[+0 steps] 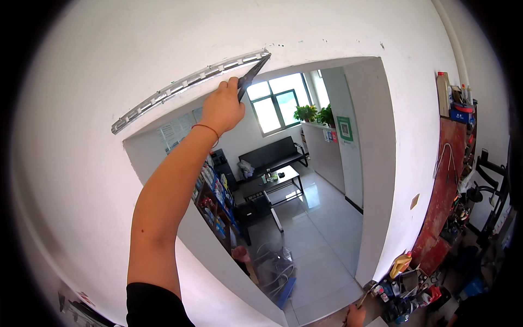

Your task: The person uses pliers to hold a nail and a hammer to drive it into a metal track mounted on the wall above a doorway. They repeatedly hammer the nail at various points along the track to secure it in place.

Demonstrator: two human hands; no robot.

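A slotted metal rail point(188, 83) lies against the white wall point(327, 24) just above the doorway opening point(377, 109), arcing from about 10 o'clock round to 12. The left hand point(223, 106), at 11 o'clock, has its fingers wrapped around black long-nosed pliers point(253, 75); their tips reach the rail's 12 o'clock end, though whether they bite on it I cannot tell. Down at 5 o'clock the right hand point(357, 315) is partly cut off by the lower edge, apparently closed on a hammer-like tool point(364, 297) — well apart from the rail.

As far as it shows, the rail is up along its visible run, so the placing looks largely done; whether it is fixed there cannot be told. What is left seems to sit at the 12 o'clock end — beyond it, towards 1 o'clock, the wall bears only dark marks point(325, 41) and no rail.
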